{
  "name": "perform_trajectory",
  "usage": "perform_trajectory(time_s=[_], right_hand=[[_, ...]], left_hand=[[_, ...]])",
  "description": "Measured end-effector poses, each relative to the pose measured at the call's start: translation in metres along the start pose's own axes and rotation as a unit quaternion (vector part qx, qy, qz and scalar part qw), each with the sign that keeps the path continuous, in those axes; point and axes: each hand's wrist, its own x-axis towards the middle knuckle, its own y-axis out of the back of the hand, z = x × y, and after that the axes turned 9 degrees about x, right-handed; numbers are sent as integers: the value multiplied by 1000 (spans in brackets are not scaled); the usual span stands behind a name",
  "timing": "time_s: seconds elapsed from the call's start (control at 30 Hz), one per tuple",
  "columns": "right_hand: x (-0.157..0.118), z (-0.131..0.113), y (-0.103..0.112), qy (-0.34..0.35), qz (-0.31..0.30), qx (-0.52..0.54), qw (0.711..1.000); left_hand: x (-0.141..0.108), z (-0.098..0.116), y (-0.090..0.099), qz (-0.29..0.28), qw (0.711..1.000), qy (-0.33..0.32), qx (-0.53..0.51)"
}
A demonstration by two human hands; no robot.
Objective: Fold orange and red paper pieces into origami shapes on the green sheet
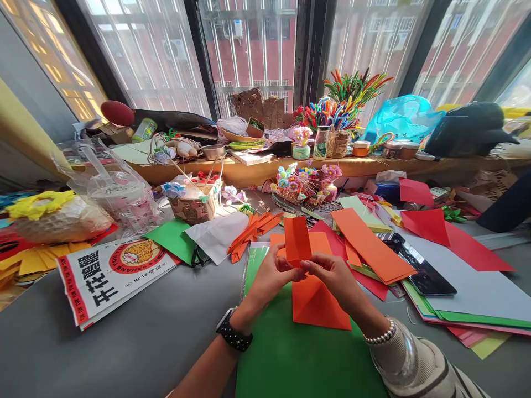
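My left hand (271,273) and my right hand (332,276) both pinch the lower edge of a small folded orange paper strip (297,239), held up a little above the work surface. A crease runs across the strip near its bottom. Below my hands, more orange paper (319,307) lies on a green sheet (302,359). Left of my hands is a pile of folded orange paper pieces (255,232). To the right lies a stack of longer orange strips (371,243). The fingers of each hand are closed on the paper.
A black phone (418,265) rests on white and coloured sheets at the right. At left lie a printed paper bag (116,279) and a wrapped cup (124,202). Farther back stand a flower basket (194,202), a bunch of pipe cleaners (332,113) and a blue plastic bag (402,119).
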Motion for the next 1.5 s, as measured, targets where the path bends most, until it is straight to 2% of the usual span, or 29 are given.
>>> perform_trajectory(time_s=[0.23, 0.67, 1.0, 1.23, 1.5], right_hand=[[-1, 1, 0, -8, -5, 43, 999], [-1, -1, 0, -19, -10, 60, 998], [0, -3, 0, 1, -7, 38, 999], [2, 3, 1, -28, 28, 53, 998], [-1, -3, 1, -25, -2, 17, 1000]], left_hand=[[0, 1, -1, -15, 1000, 0, -4], [-1, 3, 0, -20, 999, 26, -4], [-1, 6, 2, -15, 999, 46, 19], [1, 2, 5, -15, 998, 52, 20], [1, 4, 5, -1, 998, 39, 53]])
